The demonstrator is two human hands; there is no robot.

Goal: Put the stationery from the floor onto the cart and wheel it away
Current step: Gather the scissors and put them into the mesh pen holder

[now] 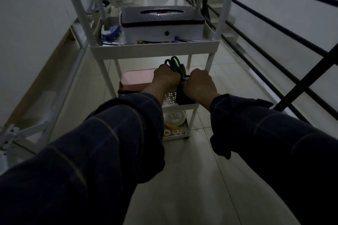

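Loading looks nearly done: both hands, left point(165, 76) and right point(198, 84), are closed around green scissors point(175, 65) and a dark pouch point(182, 97) over the cart point(155, 49) middle shelf. Next, set them down, then grip the frame and push

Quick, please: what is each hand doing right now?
Left hand: closed on the green-handled scissors.
Right hand: closed on a dark object, cannot tell what.

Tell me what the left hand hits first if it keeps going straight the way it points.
Most likely the green-handled scissors, already at the left hand's knuckles. Past them the way seems to lead under the cart's upper tray, though depth is unclear in this dim view.
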